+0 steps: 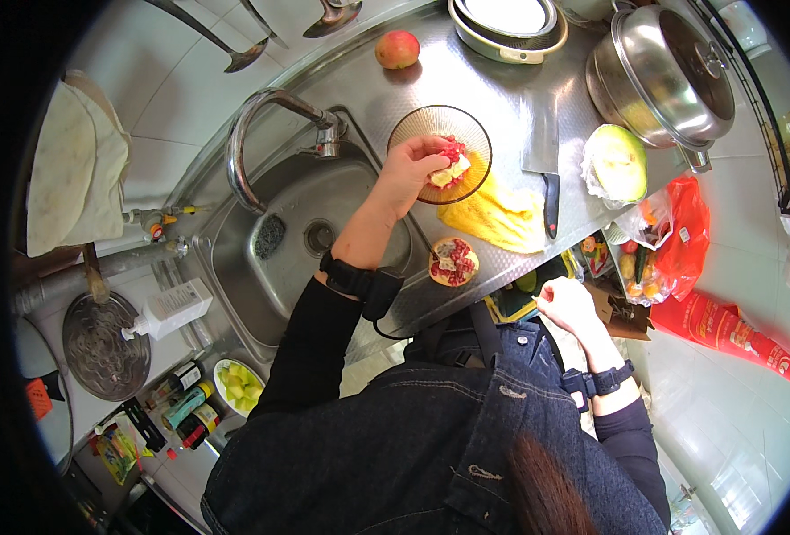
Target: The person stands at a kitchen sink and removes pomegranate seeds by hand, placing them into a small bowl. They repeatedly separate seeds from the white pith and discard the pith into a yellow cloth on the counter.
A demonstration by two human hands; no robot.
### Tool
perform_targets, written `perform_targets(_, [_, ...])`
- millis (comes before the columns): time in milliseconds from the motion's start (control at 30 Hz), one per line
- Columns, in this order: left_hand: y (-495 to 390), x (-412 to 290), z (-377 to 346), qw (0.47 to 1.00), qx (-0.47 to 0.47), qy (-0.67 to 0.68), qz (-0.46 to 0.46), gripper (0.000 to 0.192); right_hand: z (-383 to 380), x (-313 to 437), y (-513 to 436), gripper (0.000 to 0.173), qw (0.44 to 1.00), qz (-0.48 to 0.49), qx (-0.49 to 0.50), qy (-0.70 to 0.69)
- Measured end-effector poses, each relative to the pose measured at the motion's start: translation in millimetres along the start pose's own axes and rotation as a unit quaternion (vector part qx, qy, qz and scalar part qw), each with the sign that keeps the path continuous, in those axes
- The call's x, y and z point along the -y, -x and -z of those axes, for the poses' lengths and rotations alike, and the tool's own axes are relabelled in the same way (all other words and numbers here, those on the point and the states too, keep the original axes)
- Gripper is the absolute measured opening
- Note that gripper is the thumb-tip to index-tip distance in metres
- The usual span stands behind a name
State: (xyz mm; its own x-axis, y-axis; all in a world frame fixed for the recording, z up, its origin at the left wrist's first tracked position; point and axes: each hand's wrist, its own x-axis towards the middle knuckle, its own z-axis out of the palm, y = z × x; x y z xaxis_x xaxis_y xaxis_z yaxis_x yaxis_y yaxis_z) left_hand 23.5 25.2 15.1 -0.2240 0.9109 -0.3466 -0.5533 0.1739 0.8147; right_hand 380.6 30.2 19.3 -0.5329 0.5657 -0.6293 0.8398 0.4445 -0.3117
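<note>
My left hand (pixel 412 170) grips a pomegranate piece (pixel 454 167) with red seeds and pale yellow pith, inside a ribbed clear glass bowl (pixel 395 137) on the steel counter. My right hand (pixel 567 304) is off the counter's front edge, beside a yellow-rimmed bin (pixel 495 311). Its thumb and fingers are pinched together at what looks like a small pale scrap. An opened pomegranate section (pixel 454 262) lies cut side up near the edge. A yellow cloth (pixel 502 214) touches the bowl's near side. Right of the cloth lies a cleaver (pixel 541 137) with a black handle.
A steel sink (pixel 281 267) with a curved faucet (pixel 238 140) lies left. A reddish round fruit (pixel 397 49), nested bowls (pixel 502 50) and a lidded steel pot (pixel 656 80) stand at the back. Near the pot sits a plastic-wrapped cut melon (pixel 616 164). Produce bags (pixel 686 234) hang at right.
</note>
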Motion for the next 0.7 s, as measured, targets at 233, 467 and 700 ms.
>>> perform_targets(233, [2,-6,-11,0.998,-0.046,0.006,0.051,0.019,7,9,-6,0.021,0.998,0.02,-0.06,-0.006])
perform_targets(467, [0,4,-18,0.987,-0.049,-0.148,-0.036,0.024,66,69,-37,0.015,0.912,0.157,-0.231,-0.301])
perform_targets(700, [-12,7,-23,0.957,-0.004,-0.26,-0.127,0.026,110,131,-131,0.032,0.895,0.199,-0.225,-0.329])
